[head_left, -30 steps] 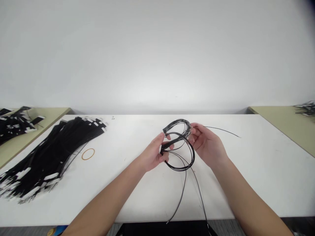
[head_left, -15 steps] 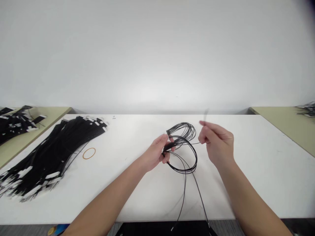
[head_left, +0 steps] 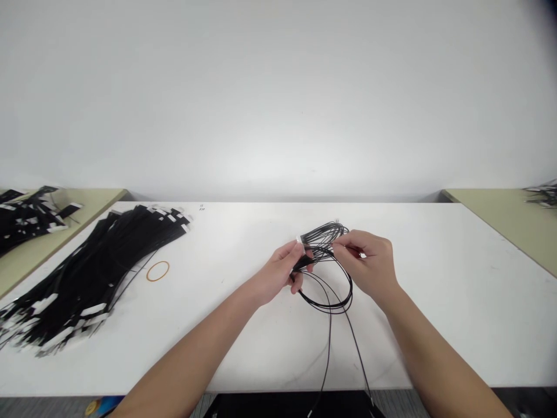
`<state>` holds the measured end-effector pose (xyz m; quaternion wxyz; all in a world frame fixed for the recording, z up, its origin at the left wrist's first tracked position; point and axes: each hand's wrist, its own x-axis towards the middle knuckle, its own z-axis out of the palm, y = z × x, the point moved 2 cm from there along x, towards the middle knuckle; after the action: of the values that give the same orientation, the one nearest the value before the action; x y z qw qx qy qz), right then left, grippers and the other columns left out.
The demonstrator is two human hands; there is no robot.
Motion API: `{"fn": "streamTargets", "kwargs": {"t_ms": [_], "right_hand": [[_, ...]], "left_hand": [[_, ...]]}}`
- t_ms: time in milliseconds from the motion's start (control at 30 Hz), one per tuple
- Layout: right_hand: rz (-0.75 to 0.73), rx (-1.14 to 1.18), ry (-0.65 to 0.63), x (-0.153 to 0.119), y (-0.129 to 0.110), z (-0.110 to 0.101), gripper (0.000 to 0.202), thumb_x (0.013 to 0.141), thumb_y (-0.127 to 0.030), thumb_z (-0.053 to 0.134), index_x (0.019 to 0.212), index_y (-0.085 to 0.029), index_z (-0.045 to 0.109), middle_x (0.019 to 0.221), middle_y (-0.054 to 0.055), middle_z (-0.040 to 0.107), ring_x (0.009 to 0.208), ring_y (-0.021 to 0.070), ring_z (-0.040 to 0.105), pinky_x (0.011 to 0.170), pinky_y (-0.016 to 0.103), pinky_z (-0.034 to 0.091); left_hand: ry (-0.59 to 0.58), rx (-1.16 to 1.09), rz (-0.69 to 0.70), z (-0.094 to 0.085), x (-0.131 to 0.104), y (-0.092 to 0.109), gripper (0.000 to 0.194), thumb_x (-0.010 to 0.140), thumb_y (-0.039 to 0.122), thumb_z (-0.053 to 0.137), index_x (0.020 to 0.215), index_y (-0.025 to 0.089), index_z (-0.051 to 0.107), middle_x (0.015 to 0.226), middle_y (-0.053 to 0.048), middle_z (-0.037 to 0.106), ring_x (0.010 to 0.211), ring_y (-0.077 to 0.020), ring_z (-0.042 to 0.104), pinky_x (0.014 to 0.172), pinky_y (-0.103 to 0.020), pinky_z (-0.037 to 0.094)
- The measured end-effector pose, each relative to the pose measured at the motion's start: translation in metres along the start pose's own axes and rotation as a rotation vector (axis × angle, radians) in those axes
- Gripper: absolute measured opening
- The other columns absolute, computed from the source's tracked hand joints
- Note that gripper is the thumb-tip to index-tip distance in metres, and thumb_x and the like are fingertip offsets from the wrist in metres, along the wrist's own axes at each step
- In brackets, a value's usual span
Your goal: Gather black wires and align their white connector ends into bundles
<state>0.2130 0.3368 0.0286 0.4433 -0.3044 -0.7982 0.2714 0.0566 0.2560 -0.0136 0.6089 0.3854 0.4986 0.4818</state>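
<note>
Near the middle of the white table, my left hand is closed on a bundle of thin black wires with a white connector by the thumb. From it, looped black wires fan out to the right, and a larger ring of black cable hangs below. Two loose wire ends trail down past the table's front edge. My right hand has its thumb and forefinger pinched together at the right side of the loops; a thin wire appears to be between the fingertips.
A large heap of black cables with white connectors covers the table's left side. Beside it lies an orange rubber band. More cables rest on the left side table, and others on the right one.
My right hand has moved left and slightly down, closer to the wire loops. The white connector now shows above my left thumb.
</note>
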Motion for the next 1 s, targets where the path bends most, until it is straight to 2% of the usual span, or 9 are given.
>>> {"fn": "streamTargets", "kwargs": {"t_ms": [267, 567, 767, 1000], "right_hand": [[-0.044, -0.028, 0.045, -0.0010, -0.0018, -0.0005, 0.013, 0.068, -0.009, 0.056, 0.057, -0.015, 0.058, 0.049, -0.004, 0.042, 0.048, 0.0065, 0.034, 0.046, 0.022, 0.030], [-0.002, -0.018, -0.018, -0.0003, -0.0017, -0.0005, 0.014, 0.066, -0.008, 0.054, 0.055, -0.016, 0.057, 0.049, -0.004, 0.045, 0.048, 0.0062, 0.035, 0.046, 0.021, 0.030], [0.166, 0.054, -0.112, -0.0003, 0.0011, -0.0012, 0.012, 0.065, -0.010, 0.053, 0.054, -0.015, 0.057, 0.050, -0.003, 0.047, 0.049, 0.0067, 0.036, 0.046, 0.020, 0.030], [0.513, 0.287, -0.203, 0.0043, 0.0030, -0.0026, 0.013, 0.064, -0.018, 0.054, 0.052, -0.013, 0.054, 0.050, -0.002, 0.038, 0.049, 0.0062, 0.028, 0.042, 0.020, 0.022]], "left_hand": [[0.012, 0.016, 0.001, 0.0000, 0.0000, -0.0006, 0.045, 0.086, 0.061, 0.036, 0.094, 0.018, 0.047, 0.083, 0.000, 0.054, 0.039, -0.0009, 0.043, 0.045, -0.018, 0.026], [0.021, 0.055, 0.004, -0.0012, 0.0002, -0.0001, 0.045, 0.086, 0.059, 0.037, 0.096, 0.018, 0.049, 0.085, 0.000, 0.054, 0.040, -0.0005, 0.044, 0.048, -0.019, 0.029], [0.027, 0.094, 0.021, -0.0020, 0.0007, -0.0008, 0.044, 0.087, 0.058, 0.036, 0.096, 0.017, 0.049, 0.085, 0.000, 0.054, 0.041, -0.0003, 0.044, 0.048, -0.018, 0.030], [0.015, 0.232, 0.086, -0.0029, 0.0036, -0.0083, 0.043, 0.087, 0.057, 0.036, 0.093, 0.016, 0.050, 0.087, -0.002, 0.054, 0.041, -0.0012, 0.046, 0.046, -0.019, 0.033]]}}
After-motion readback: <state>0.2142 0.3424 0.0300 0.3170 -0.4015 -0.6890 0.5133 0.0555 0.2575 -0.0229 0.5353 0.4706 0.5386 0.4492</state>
